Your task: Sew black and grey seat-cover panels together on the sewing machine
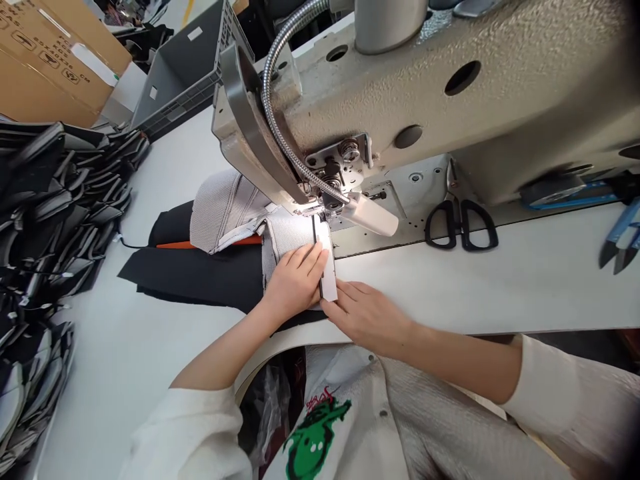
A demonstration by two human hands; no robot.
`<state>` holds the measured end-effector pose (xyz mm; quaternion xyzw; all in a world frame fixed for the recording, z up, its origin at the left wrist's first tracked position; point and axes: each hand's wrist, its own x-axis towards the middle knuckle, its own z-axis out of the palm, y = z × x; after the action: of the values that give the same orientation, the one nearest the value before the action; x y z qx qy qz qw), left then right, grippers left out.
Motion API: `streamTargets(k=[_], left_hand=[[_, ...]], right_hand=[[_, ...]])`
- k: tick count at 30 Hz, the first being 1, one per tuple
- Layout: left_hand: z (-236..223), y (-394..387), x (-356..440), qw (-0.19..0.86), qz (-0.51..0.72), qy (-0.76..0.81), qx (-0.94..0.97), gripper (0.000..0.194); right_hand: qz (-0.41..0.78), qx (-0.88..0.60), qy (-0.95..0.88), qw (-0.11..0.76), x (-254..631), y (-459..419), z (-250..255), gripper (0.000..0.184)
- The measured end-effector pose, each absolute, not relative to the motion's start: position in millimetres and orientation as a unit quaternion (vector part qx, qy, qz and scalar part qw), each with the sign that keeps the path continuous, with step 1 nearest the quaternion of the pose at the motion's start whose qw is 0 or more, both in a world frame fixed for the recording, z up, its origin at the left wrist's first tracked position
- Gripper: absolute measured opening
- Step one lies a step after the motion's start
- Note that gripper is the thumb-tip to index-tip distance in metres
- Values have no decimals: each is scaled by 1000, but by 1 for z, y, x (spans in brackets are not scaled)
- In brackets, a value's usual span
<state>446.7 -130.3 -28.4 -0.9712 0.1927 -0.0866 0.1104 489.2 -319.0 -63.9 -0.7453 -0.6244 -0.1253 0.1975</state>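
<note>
My left hand lies flat with its fingers stretched out on a grey mesh fabric piece, pressing it down just in front of the sewing machine's presser foot. My right hand rests at the lower right of a white strip that runs along the piece's edge, fingertips touching the strip's near end. More of the grey mesh bulges to the left over black fabric with an orange stripe.
The beige sewing machine fills the top right, with a flexible lamp hose. Black scissors lie on its bed; blue-handled snips sit far right. Stacks of black cut pieces crowd the left, behind them a grey crate and cardboard boxes.
</note>
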Motion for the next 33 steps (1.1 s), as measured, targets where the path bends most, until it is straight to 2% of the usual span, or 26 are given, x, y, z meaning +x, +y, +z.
streamTargets(k=[12,17,26,33], left_hand=[[-37,-132,451,124,-127,114,-977,39],[-44,-124,460,97,-153,102,-978,35],[-50,-102,490,-55,-163,113,-979,24],[-54,-83,505,-31,-182,161,-970,27]], right_hand=[[-121,-776,-610,106,509,-310,-54,21],[-170,-737,-648,88,523,-306,-60,28],[-166,-765,-609,125,547,-298,-64,29],[-168,-773,-597,135,544,-296,-66,36]])
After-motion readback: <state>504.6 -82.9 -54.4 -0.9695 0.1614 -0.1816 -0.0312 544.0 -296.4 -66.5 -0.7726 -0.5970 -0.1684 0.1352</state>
